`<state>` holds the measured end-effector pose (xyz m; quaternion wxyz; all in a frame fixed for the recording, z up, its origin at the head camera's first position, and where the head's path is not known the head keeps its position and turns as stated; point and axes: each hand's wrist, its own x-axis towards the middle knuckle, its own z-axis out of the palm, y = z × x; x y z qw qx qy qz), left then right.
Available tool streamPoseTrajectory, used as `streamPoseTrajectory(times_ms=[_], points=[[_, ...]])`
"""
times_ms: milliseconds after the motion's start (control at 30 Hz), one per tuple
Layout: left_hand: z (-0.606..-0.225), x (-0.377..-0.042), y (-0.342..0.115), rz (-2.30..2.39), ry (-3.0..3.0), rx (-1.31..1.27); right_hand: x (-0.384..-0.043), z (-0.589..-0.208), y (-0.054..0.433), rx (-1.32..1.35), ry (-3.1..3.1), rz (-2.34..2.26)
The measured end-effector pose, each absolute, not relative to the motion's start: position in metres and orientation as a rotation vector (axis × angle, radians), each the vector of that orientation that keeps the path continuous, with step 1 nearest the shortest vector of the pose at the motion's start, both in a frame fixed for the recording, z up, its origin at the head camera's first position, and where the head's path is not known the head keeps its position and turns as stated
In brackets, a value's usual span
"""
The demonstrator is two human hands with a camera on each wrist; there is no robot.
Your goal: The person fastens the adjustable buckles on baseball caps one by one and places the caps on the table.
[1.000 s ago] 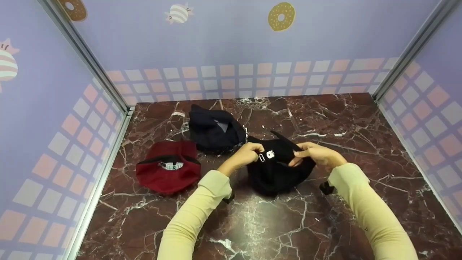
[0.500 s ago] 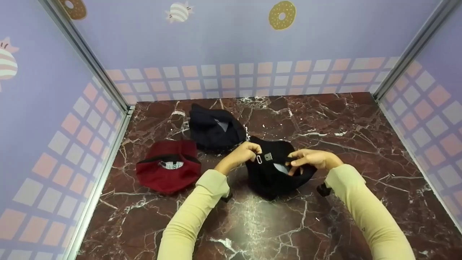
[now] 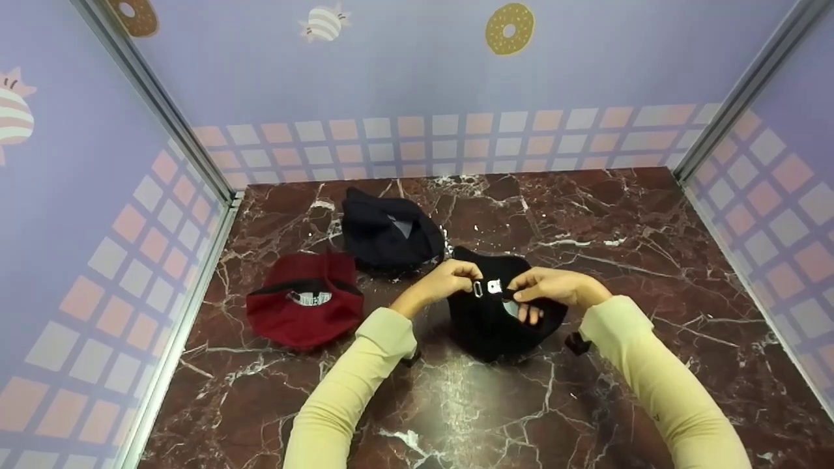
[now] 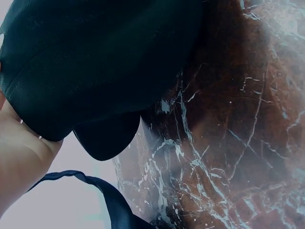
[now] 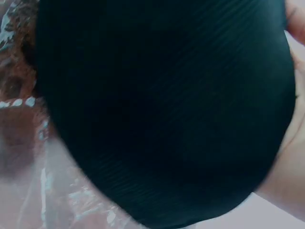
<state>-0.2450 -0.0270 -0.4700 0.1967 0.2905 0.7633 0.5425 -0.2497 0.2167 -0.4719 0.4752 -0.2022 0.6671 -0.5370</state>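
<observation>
Black cap [image 3: 498, 335] is pinched by left grip [image 3: 442, 284] and right grip [image 3: 552, 286] — right of red cap [image 3: 303, 322] | surface [image 3: 651, 241] is edged by far wall [image 3: 404, 78]; room is kept before right wall [image 3: 778, 163] | right fingers [image 3: 534, 316] are partly hidden

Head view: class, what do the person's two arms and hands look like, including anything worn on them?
The left sleeve and right sleeve are long and pale yellow, each ending in a wide cuff. A small dark mark shows on the right one. The left hand and right hand wear no gloves. Something small and black shows by each cuff.
</observation>
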Motion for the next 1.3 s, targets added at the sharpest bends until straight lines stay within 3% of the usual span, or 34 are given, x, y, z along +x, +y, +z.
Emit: streamPoseTrajectory(times_ms=[633, 1067, 1300], points=[[-0.469, -0.241, -0.019, 1.139, 2.448, 0.973, -0.244, -0.457, 0.199, -0.585, 1.803, -1.289], [-0.470, -0.242, -0.015, 1.183, 2.383, 0.962, -0.245, -0.459, 0.197, -0.644, 1.777, -1.332], [-0.469, -0.243, -0.013, 1.228, 2.312, 0.943, -0.244, -0.457, 0.188, -0.623, 1.923, -1.064]])
